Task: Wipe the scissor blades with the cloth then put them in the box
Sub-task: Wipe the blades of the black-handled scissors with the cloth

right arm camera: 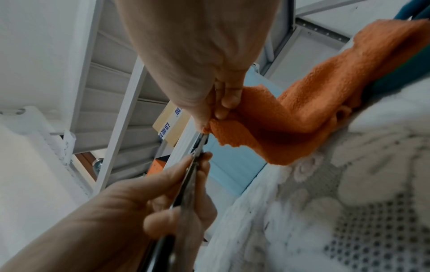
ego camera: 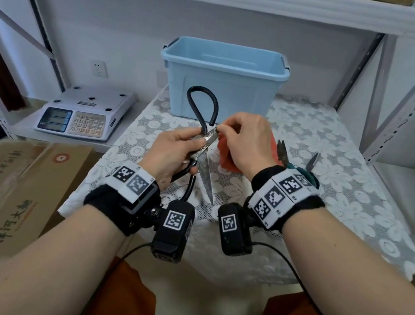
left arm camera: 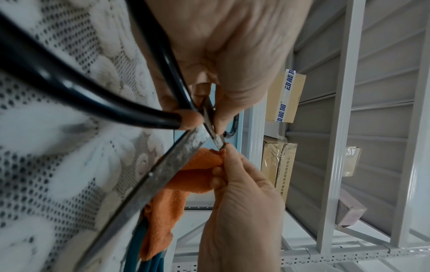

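Large black-handled scissors [ego camera: 203,153] are spread open above the lace-covered table. My left hand [ego camera: 174,149] grips them near the pivot and lower handle. One stained blade [left arm camera: 163,176] points back toward me; the other blade [right arm camera: 195,160] points up toward my right hand [ego camera: 244,141]. That hand pinches the orange cloth [ego camera: 228,158] around this blade's tip, and the rest of the cloth [right arm camera: 291,114] hangs down to the table. The light blue box [ego camera: 222,77] stands open-topped just behind the hands.
Two more scissors with teal handles [ego camera: 296,164] lie on the tablecloth [ego camera: 345,197] right of the cloth. A white weighing scale [ego camera: 84,114] sits on a low shelf at left, a cardboard carton [ego camera: 3,191] in front of it. Metal shelf posts [ego camera: 413,103] rise at right.
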